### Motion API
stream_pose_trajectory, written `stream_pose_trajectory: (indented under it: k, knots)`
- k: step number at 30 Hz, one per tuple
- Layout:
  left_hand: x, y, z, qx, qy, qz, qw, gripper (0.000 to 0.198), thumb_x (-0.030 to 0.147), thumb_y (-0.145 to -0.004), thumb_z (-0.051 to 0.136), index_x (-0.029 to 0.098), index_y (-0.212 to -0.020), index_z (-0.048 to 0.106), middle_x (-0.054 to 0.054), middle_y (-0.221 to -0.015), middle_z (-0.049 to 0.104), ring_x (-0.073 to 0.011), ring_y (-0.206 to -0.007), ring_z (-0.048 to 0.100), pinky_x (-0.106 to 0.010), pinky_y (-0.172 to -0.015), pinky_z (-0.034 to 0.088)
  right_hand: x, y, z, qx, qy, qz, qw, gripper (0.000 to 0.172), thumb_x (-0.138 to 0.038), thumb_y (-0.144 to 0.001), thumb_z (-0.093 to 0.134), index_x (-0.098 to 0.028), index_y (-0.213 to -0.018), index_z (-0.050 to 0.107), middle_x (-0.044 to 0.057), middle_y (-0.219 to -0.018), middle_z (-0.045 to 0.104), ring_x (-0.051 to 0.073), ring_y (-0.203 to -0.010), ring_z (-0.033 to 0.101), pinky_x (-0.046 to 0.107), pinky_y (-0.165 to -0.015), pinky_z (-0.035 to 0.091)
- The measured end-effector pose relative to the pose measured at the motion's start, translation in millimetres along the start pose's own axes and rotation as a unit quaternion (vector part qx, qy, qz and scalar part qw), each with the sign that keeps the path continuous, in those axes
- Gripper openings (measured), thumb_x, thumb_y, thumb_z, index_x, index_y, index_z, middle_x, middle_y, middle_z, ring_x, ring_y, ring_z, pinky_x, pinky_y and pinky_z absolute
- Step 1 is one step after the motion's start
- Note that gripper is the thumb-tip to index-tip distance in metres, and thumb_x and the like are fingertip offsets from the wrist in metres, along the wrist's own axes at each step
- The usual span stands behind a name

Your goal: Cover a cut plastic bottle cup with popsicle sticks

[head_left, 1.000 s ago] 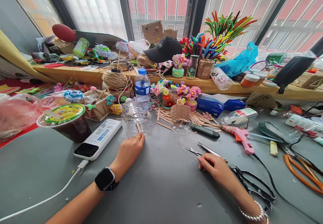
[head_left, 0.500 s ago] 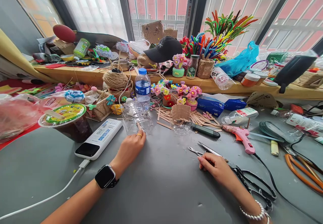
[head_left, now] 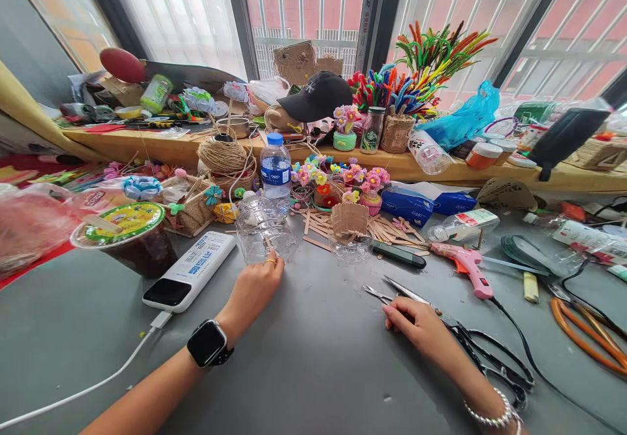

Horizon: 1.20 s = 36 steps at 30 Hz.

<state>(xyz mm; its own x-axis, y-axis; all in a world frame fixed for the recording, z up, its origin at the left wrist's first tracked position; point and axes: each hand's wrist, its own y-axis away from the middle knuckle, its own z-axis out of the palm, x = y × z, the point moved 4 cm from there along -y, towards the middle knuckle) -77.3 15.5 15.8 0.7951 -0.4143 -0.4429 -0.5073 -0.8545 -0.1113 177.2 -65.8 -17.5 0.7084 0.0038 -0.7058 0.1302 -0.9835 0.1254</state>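
Observation:
My left hand (head_left: 257,288) rests on the grey table with its fingers pinched together. A short tan piece like a craft stick (head_left: 268,243) pokes up from the fingertips, against a cut clear plastic bottle piece (head_left: 249,226). My right hand (head_left: 416,324) lies on the table at the right, fingers curled. Small scissors (head_left: 376,292) stick out from beside its fingertips; their handles are hidden beneath the hand. Large black-handled scissors (head_left: 490,356) lie under and beside the right wrist. Another clear plastic piece (head_left: 350,251), with a cardboard cutout (head_left: 349,221) standing at it, is between the hands.
Left of me are a white power bank (head_left: 196,268) with a cable and a lidded drink cup (head_left: 132,245). A water bottle (head_left: 275,174) stands behind the plastic. Loose craft sticks (head_left: 392,231), a dark green-handled cutter (head_left: 399,254) and a pink glue gun (head_left: 465,268) lie at right.
Both hands hold nearly the same place and pose. The whole view has shifted very slightly.

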Motion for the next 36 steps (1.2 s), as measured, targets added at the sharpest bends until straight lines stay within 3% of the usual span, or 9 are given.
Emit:
stream_pose_trajectory:
  k: [9, 20, 25, 36]
  knots:
    - [3, -2, 0.4, -0.029, 0.003, 0.001, 1.000, 0.037, -0.002, -0.076, 0.031, 0.008, -0.097, 0.060, -0.018, -0.114, 0.056, -0.0223, -0.069, 0.065, -0.032, -0.057, 0.052, -3, 2, -1, 0.006, 0.004, -0.001, 1.000, 0.040, -0.042, -0.085, 0.033, -0.017, -0.062, 0.054, 0.001, -0.064, 0.056, 0.013, -0.062, 0.050, 0.023, -0.060, 0.035]
    - [-2, 18, 7.3, -0.011, 0.036, -0.032, 0.999, 0.049, -0.002, -0.075, 0.033, 0.016, -0.117, 0.051, -0.014, -0.123, 0.051, -0.0188, -0.062, 0.064, -0.030, -0.054, 0.052, -4, 1, 0, 0.009, 0.012, -0.009, 1.000, 0.040, -0.042, -0.085, 0.032, -0.017, -0.062, 0.054, 0.001, -0.064, 0.057, 0.013, -0.061, 0.050, 0.023, -0.059, 0.035]
    - [-1, 18, 9.0, -0.016, 0.045, -0.055, 0.997, 0.059, -0.004, -0.072, 0.032, 0.016, -0.128, 0.038, -0.016, -0.125, 0.047, -0.0178, -0.060, 0.065, -0.027, -0.047, 0.051, -2, 1, 0, 0.007, 0.013, -0.007, 1.000, 0.042, -0.044, -0.085, 0.032, -0.018, -0.062, 0.054, 0.001, -0.063, 0.057, 0.013, -0.061, 0.051, 0.024, -0.059, 0.036]
    - [0, 14, 12.2, -0.027, 0.021, -0.072, 0.997, 0.061, -0.005, -0.072, 0.026, 0.015, -0.130, 0.034, -0.014, -0.131, 0.041, -0.0162, -0.057, 0.064, -0.026, -0.043, 0.049, -5, 1, -1, 0.002, 0.009, -0.005, 1.000, 0.041, -0.044, -0.085, 0.032, -0.017, -0.062, 0.053, 0.001, -0.065, 0.058, 0.013, -0.062, 0.051, 0.024, -0.061, 0.037]
